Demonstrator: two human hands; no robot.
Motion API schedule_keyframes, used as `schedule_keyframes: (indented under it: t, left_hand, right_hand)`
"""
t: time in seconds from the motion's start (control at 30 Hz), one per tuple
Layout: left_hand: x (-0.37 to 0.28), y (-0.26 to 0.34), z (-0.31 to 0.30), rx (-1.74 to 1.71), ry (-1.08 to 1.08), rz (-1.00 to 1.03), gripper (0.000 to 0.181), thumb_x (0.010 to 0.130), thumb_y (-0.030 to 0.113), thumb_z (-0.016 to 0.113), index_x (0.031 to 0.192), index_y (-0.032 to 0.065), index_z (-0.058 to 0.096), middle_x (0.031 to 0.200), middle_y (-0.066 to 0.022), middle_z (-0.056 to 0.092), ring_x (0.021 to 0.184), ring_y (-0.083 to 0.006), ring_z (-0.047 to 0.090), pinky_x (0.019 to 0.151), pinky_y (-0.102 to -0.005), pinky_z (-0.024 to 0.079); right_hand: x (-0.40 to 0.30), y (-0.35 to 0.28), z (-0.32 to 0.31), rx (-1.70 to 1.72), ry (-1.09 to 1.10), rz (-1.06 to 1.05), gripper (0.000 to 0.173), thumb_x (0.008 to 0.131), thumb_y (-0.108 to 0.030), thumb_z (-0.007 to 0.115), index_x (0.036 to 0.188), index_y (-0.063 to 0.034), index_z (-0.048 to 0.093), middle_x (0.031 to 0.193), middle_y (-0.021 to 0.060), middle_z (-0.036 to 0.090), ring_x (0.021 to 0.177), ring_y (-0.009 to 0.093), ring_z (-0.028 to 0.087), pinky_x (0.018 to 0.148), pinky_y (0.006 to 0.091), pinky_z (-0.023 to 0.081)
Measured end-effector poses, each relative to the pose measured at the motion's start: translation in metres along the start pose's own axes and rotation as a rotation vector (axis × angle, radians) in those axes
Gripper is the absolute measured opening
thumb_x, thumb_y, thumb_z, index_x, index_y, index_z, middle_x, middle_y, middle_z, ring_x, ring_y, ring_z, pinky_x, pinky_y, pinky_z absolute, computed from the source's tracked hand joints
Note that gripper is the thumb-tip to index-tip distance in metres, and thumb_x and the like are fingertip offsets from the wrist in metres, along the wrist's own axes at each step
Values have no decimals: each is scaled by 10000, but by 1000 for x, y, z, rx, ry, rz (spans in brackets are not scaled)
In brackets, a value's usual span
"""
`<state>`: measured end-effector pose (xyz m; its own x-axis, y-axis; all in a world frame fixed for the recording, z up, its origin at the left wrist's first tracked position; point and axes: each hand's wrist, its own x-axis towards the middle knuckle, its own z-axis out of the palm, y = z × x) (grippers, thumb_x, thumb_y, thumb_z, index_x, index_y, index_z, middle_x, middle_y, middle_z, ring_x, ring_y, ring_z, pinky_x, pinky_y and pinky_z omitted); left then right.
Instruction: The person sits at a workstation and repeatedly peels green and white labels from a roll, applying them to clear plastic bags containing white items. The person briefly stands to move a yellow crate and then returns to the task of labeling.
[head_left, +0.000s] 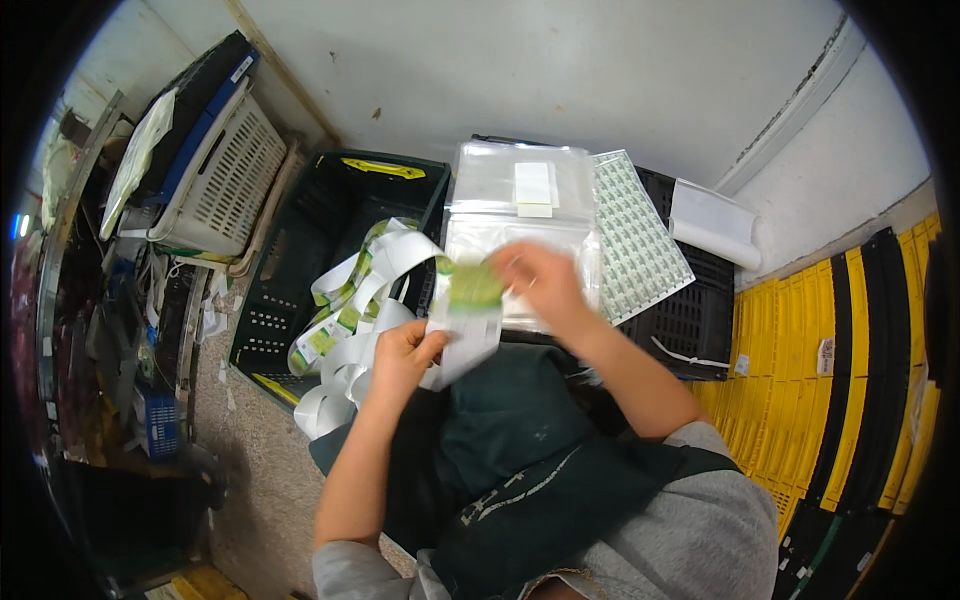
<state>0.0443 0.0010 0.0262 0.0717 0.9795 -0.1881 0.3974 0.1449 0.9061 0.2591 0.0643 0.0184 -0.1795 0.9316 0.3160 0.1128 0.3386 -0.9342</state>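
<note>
My left hand (409, 352) pinches the white lower part of a strip of green-and-white printed labels (475, 289) between thumb and fingers. Blurred by motion, my right hand (544, 281) is at the strip's upper right edge; whether its fingers grip the strip is unclear. From there the strip runs left into a dark green plastic crate (259, 300), where loose loops of white backing (405, 251) lie piled. Beyond my right hand, clear plastic bags (480, 176) lie stacked, with small white paper slips (533, 184) on top.
A sheet of small green labels (637, 240) lies partly under the bags, on a black crate (712, 300). White curled paper (712, 221) rests at its far corner. Yellow and black crates (787, 360) are stacked at right. A white perforated basket (232, 180) stands at left.
</note>
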Motion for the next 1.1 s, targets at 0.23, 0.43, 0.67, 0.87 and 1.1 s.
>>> schedule_keyframes:
  t: [0.23,0.43,0.67,0.87,1.1]
  left_hand:
    - [8,-21,-26,-15,127,44,117,823,53,579,888,-17,646,713,-18,617,652,-79,555,590,-197,420]
    - [4,-1,-25,-229,280,277,343,759,-77,559,1095,-14,583,1040,-69,540,978,-141,523,785,-205,421]
    - [6,-2,-15,-302,154,275,306,744,-71,574,1040,-3,612,974,-58,538,854,-127,529,746,-198,403]
    - [11,11,14,-118,102,292,444,755,-89,540,1181,33,527,1072,-87,563,947,-136,540,841,-227,412]
    - [16,-13,10,-253,38,103,219,815,53,639,1022,-7,602,829,-42,638,737,-94,579,668,-208,455]
  right_hand:
    - [13,107,-41,-810,-110,220,419,681,-151,730,1025,1,546,1079,172,483,927,322,572,786,386,481]
    - [-32,80,-89,-919,-410,397,461,647,-272,741,1020,-85,547,1029,111,471,903,309,568,757,397,471]
    - [-18,102,-103,-515,-152,446,81,837,-140,559,804,-74,594,852,64,586,736,179,589,655,321,467]
    - [8,65,-60,190,364,31,266,772,-57,654,1007,-31,531,923,62,589,791,135,560,712,245,463]
    - [-10,-18,18,-271,-251,-232,144,767,-64,650,907,-41,629,759,73,591,666,177,594,584,294,464]
